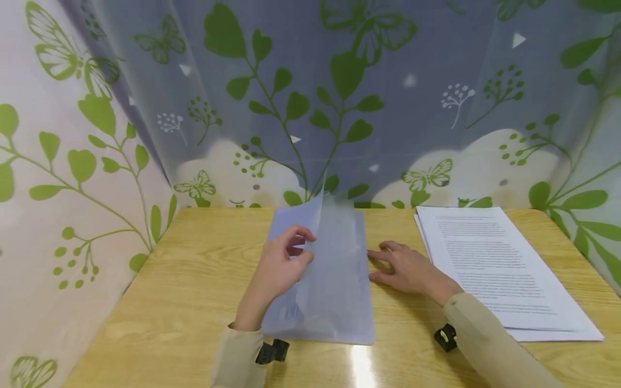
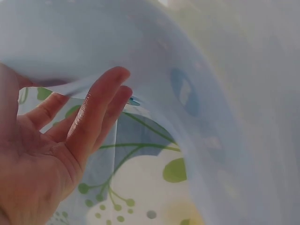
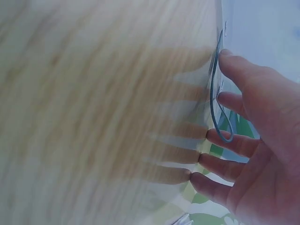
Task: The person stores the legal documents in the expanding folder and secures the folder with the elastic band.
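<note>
A translucent bluish plastic folder (image 1: pixel 339 318) lies on the table, its clear cover (image 1: pixel 335 242) raised and curving upward. The left hand (image 1: pixel 283 264) pinches the cover's edge near the folder's middle. In the left wrist view the thumb and index finger of the left hand (image 2: pixel 61 145) meet at the film (image 2: pixel 154 51), the other fingers loosely extended. At the folder's right edge, the right hand (image 1: pixel 409 269) has its fingers spread, fingertips down on the table. The right wrist view shows a thin dark cord loop (image 3: pixel 212 101) beside the fingertips of the right hand (image 3: pixel 258 136).
A stack of printed white sheets (image 1: pixel 485 258) lies on the right of the wooden table (image 1: pixel 194 302), slightly fanned. A curtain (image 1: pixel 310 97) with green leaves and butterflies stands behind the table and at both sides. Each wrist carries a small black device.
</note>
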A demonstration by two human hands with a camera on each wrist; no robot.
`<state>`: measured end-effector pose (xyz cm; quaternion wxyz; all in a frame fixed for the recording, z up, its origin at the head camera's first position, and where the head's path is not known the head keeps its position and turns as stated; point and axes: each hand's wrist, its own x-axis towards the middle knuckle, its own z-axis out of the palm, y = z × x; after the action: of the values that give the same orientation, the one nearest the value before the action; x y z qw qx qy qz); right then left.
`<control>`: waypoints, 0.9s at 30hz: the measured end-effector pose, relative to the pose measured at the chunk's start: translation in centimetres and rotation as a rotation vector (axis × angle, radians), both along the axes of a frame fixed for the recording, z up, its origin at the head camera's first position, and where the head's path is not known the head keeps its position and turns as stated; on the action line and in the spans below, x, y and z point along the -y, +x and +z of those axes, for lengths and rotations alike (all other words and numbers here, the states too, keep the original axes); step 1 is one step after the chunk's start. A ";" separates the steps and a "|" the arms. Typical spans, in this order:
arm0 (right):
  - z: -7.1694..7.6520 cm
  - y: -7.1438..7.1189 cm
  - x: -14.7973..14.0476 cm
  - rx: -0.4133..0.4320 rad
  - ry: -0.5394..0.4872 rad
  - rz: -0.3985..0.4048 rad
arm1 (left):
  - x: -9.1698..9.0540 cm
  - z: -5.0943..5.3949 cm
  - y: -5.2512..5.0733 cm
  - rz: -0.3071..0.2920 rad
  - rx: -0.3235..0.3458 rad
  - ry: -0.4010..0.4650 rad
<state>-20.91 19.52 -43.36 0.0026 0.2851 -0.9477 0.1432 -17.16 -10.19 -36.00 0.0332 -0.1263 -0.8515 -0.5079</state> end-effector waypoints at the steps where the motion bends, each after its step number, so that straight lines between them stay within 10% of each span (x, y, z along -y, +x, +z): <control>1: 0.1 0.1 0.0 0.002 0.000 0.007 | 0.0 0.0 0.0 0.002 0.000 0.002; 27: 2.4 3.0 -2.8 -0.029 -0.032 -0.152 | -0.3 -0.6 0.1 0.016 -0.021 -0.020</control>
<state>-17.89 22.35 -40.96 0.0318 0.2141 -0.9641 0.1538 -17.06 -9.90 -36.56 0.0450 -0.1252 -0.8571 -0.4977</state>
